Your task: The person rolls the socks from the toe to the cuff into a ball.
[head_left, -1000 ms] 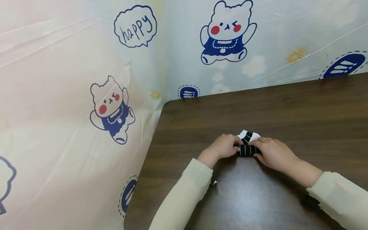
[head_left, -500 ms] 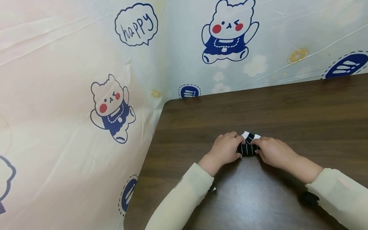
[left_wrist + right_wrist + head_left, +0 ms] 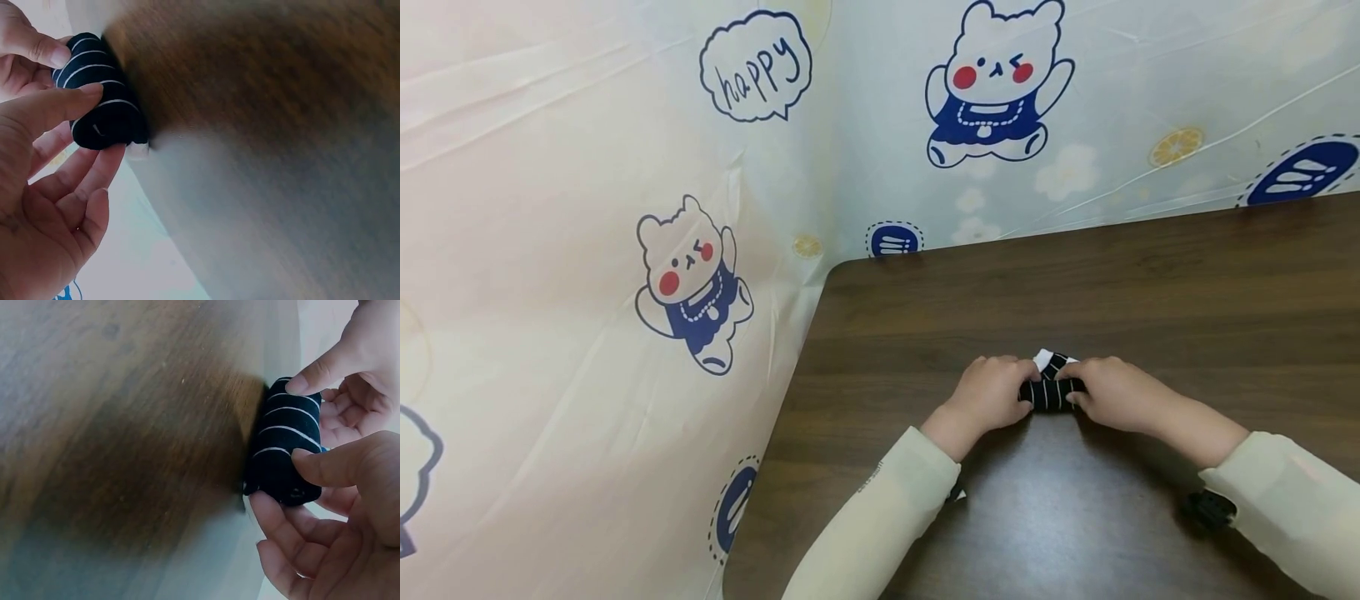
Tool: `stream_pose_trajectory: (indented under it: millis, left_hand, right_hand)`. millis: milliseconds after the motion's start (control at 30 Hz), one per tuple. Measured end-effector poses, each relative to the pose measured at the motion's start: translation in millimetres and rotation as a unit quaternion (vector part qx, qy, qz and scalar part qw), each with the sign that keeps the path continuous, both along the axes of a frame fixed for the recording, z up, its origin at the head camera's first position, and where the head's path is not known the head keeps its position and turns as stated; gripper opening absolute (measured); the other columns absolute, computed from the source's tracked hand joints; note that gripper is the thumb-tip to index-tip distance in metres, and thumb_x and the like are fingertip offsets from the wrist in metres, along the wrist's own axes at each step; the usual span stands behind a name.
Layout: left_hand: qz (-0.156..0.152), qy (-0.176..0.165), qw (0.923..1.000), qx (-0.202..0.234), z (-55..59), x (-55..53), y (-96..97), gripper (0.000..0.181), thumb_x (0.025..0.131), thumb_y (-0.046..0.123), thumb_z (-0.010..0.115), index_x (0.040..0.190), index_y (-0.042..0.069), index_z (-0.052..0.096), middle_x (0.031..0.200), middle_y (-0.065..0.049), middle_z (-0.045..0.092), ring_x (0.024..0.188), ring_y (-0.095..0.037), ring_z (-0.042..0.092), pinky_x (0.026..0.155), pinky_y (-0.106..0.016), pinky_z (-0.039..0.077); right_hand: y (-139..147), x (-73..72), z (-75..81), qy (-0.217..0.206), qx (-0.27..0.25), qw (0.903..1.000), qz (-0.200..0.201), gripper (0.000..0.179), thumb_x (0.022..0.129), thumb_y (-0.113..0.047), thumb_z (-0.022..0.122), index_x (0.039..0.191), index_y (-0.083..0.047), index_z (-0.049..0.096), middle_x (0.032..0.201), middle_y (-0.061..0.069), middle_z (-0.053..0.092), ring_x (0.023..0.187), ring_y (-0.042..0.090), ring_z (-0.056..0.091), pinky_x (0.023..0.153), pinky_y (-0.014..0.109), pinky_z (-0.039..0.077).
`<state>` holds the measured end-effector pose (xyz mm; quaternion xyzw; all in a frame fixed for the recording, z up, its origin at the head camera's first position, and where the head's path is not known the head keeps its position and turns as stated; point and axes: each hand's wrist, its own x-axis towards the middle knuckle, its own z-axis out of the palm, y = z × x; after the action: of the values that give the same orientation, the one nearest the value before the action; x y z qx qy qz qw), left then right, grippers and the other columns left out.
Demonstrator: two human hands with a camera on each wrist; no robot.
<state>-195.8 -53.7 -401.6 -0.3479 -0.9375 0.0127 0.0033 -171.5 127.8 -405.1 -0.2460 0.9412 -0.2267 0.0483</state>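
Observation:
A black sock with thin white stripes (image 3: 1051, 395) lies on the table, its near part rolled into a tight cylinder. White patches of it show flat beyond the roll in the head view. My left hand (image 3: 992, 392) pinches the roll's left end between thumb and fingers. At the right end, my right hand (image 3: 1116, 394) grips it the same way. The left wrist view shows the coiled end of the rolled sock (image 3: 100, 125) beside the left thumb. In the right wrist view, the thumbs press on the striped roll (image 3: 284, 434) while the fingers curl under its ends.
The brown wooden table (image 3: 925, 317) has a rounded far left corner. A pale printed curtain (image 3: 587, 375) hangs along the left and far edges. A dark object (image 3: 1210, 508) sits under the right sleeve cuff.
The sock has been rolled further, so less of its flat white and black part shows beyond the roll. The left hand has shifted slightly right and now grips the roll's end.

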Motion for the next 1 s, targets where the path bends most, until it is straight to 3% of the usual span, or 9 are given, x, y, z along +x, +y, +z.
stream_pose_trajectory:
  millis: [167, 400, 600, 833, 1000]
  left_hand:
    - [0.004, -0.027, 0.9992, 0.028, -0.5, -4.5, -0.5, 0.027, 0.072, 0.029, 0.067, 0.097, 0.025, 0.061, 0.087, 0.013, 0.060, 0.078, -0.005, 0.054, 0.067, -0.021, 0.041]
    - [0.026, -0.081, 0.9954, 0.044, 3.4, -9.9, 0.6, 0.026, 0.073, 0.026, 0.067, 0.099, 0.024, 0.062, 0.085, 0.011, 0.059, 0.075, -0.003, 0.052, 0.063, -0.019, 0.040]
    - [0.033, -0.139, 0.9887, 0.044, 7.8, -15.4, 3.0, 0.026, 0.074, 0.024, 0.067, 0.100, 0.022, 0.063, 0.088, 0.008, 0.061, 0.078, -0.002, 0.053, 0.066, -0.017, 0.040]
    - [0.040, -0.191, 0.9793, 0.054, 8.9, -20.7, 3.4, 0.022, 0.074, 0.023, 0.067, 0.096, 0.021, 0.066, 0.085, 0.009, 0.060, 0.077, -0.003, 0.051, 0.066, -0.016, 0.038]
    - [0.035, -0.191, 0.9798, 0.048, 11.0, -18.9, 3.6, 0.026, 0.076, 0.024, 0.065, 0.101, 0.021, 0.063, 0.092, 0.008, 0.060, 0.082, -0.003, 0.052, 0.068, -0.016, 0.038]
  right_hand:
    - [1, 4.6, -0.3, 0.005, -0.015, 0.9998, -0.014, 0.030, 0.077, -0.012, 0.062, 0.105, 0.000, 0.057, 0.077, 0.005, 0.058, 0.046, 0.007, 0.039, 0.046, 0.027, 0.035]
    - [0, 12.6, -4.0, 0.140, 0.007, 0.9898, -0.021, 0.035, 0.071, -0.018, 0.069, 0.101, -0.005, 0.058, 0.092, 0.012, 0.058, 0.064, 0.018, 0.055, 0.050, 0.033, 0.043]
    - [-1, 15.5, -8.4, 0.214, 0.011, 0.9767, 0.009, 0.044, 0.062, -0.019, 0.075, 0.101, -0.006, 0.058, 0.095, 0.011, 0.057, 0.078, 0.027, 0.056, 0.059, 0.039, 0.045]
    - [-2, 15.7, -12.7, 0.230, 0.025, 0.9727, 0.013, 0.043, 0.061, -0.020, 0.076, 0.098, -0.005, 0.060, 0.092, 0.011, 0.058, 0.080, 0.026, 0.056, 0.064, 0.041, 0.044]
    - [-3, 15.0, -14.4, 0.241, 0.021, 0.9702, 0.012, 0.036, 0.063, -0.017, 0.074, 0.094, -0.003, 0.061, 0.088, 0.011, 0.059, 0.075, 0.026, 0.058, 0.063, 0.041, 0.045]
